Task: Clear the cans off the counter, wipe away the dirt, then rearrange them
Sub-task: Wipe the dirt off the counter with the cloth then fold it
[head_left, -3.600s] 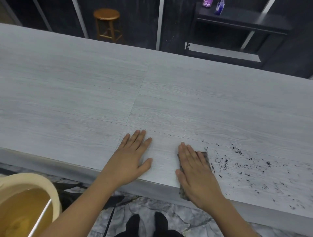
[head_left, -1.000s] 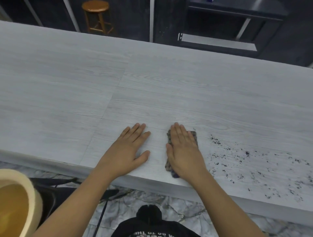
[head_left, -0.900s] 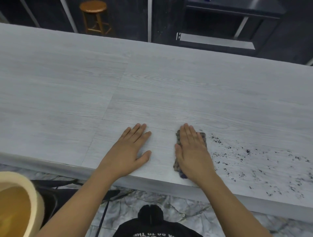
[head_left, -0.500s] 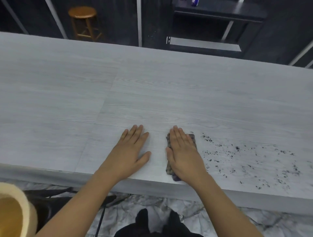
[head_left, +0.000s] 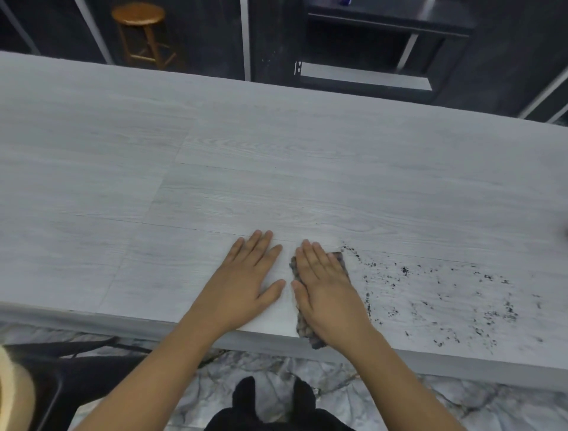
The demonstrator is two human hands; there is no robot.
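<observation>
Dirt (head_left: 430, 295) lies as black specks over the near right part of the grey wood-grain tabletop (head_left: 276, 153). The right hand (head_left: 325, 289) lies flat, fingers together, pressing a dark cloth (head_left: 339, 258) down at the left edge of the specks; the cloth's near end hangs over the tabletop's edge. The left hand (head_left: 246, 286) rests flat just beside it, fingers slightly spread, holding nothing. No cans show on the tabletop.

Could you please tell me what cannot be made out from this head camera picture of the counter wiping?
- Most of the cloth: covered by the right hand, flat on it.
- Dirt under that cloth: hidden.
- Cream container: cut off by the left edge.
- Blue item on the shelf: cut off by the top edge.
- Cans: none in view.
- Left hand: lies flat, holds nothing.
</observation>
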